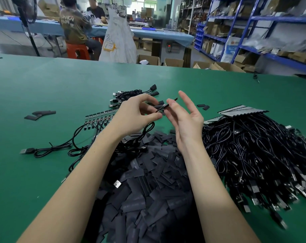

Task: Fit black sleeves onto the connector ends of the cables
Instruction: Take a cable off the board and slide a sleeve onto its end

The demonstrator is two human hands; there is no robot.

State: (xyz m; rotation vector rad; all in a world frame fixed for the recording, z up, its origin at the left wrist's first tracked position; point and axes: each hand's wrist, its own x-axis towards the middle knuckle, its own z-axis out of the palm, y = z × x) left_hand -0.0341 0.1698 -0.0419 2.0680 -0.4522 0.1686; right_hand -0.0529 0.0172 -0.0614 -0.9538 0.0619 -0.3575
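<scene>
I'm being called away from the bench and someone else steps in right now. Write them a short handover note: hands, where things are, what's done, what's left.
Left hand: pinches a cable end over the table.
Right hand: pinches a black sleeve at that end; the other fingers are straight. How far on the sleeve is cannot be told.
Sleeve pile: right in front, between the forearms.
Cable heap: on the right, unsleeved.
Row of bare ends: lined up left of the hands.
Done: a small bunch beyond the hands appears sleeved.
Left: finish this one, then the row and the heap.
</scene>
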